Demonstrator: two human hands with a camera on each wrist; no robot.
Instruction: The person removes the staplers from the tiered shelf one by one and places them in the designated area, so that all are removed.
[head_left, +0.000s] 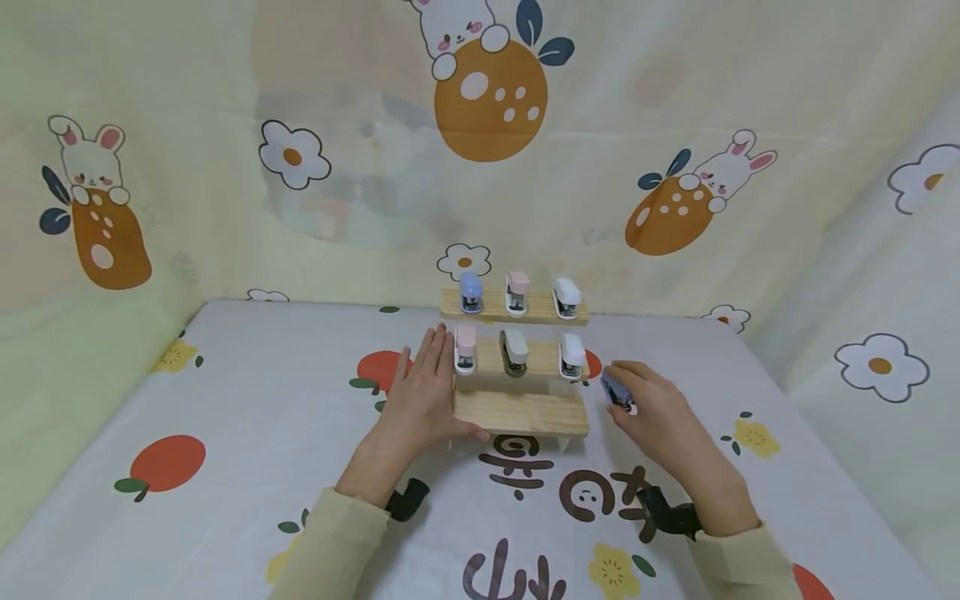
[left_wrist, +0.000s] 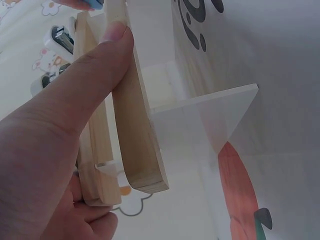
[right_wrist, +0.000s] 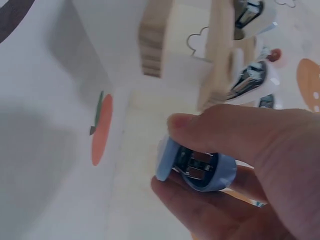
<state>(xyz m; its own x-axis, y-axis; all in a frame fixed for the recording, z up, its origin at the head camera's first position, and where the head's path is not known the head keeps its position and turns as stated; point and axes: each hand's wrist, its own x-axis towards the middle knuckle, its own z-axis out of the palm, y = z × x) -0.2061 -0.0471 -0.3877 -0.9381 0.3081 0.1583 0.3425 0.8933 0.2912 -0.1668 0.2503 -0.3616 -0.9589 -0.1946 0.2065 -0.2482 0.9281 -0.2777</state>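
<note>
A three-tier wooden display stand (head_left: 521, 410) has boards on clear side supports. Along its left side lies my left hand (head_left: 423, 400), fingers extended and thumb against the front of the lowest board (left_wrist: 142, 145). My right hand (head_left: 656, 408) pinches a blue mini stapler (head_left: 617, 390) between thumb and fingers, just right of the stand and apart from it. On the middle board sit a pink stapler (head_left: 465, 348), a grey one (head_left: 514, 352) and a white one (head_left: 572, 356). The top board carries a blue stapler (head_left: 471, 292), a pink one (head_left: 517, 293) and a white one (head_left: 567, 297).
A white cloth (head_left: 247, 417) printed with fruit, flowers and lettering covers the table. Behind it hangs a patterned curtain (head_left: 360, 225), close to the back of the stand. A clear triangular support (left_wrist: 200, 120) juts out below the lowest board.
</note>
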